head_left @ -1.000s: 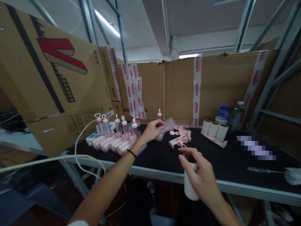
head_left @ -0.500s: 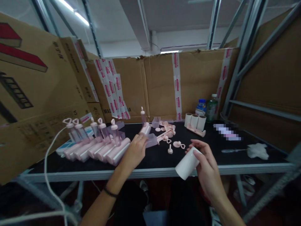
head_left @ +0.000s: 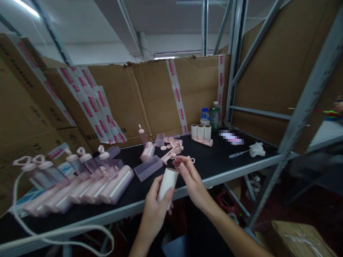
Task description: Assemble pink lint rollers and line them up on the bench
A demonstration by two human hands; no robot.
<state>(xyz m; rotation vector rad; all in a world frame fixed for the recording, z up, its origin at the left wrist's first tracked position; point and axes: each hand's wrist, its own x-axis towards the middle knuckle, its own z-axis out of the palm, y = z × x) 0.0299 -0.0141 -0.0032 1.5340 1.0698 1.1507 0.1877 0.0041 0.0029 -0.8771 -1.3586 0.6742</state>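
My left hand [head_left: 157,205] is wrapped around a white paper roll [head_left: 168,185], held tilted above the table's front edge with its cardboard core end up. Close beside that upper end is my right hand [head_left: 191,176], its thumb and fingertips drawn together; whatever may be between them is hidden. Just beyond the hands lie loose pale pink plastic parts [head_left: 174,146] and a translucent lilac cover [head_left: 148,167]. Several pink lint rollers [head_left: 115,184] with clear handles and looped ends are lined up at the left. Another lint roller [head_left: 148,151] lies farther back.
Three white rolls [head_left: 200,132] stand at the back right behind a pink roller frame [head_left: 203,141]. Two bottles [head_left: 214,116] are behind them. A screwdriver [head_left: 238,154] and a crumpled white wad [head_left: 257,149] lie right. A white cable [head_left: 66,233] crosses the left front. Cardboard walls surround the table.
The white roll has passed from my right hand into my left, which has let go of the lilac cover. My right hand has moved left to the roll's top. The view has turned right.
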